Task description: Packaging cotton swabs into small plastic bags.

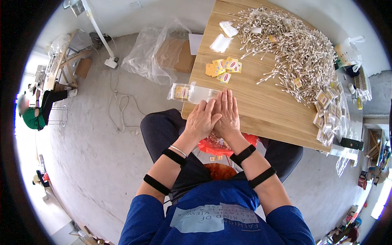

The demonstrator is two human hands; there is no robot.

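Observation:
At the table's near left edge, my right hand (227, 114) lies with its fingers stretched out and close together, pointing to the far side. Beside it my left hand (200, 122) rests with fingers slightly bent and thumb apart, its thumb touching the right hand. Cotton swabs (212, 94) show just past my fingertips, on a pale plastic strip (199, 95); what lies under my palms is hidden. Left of them a clear packet of cotton swabs (181, 92) with a yellow card inside overhangs the edge.
Yellow cards (223, 68) lie loosely stacked on the wooden table (249, 96). Behind are white plastic bags (221, 43) and a big heap of loose cotton swabs (300, 49). Filled packets (330, 110) pile up at right. A red bag (206, 146) sits between my knees.

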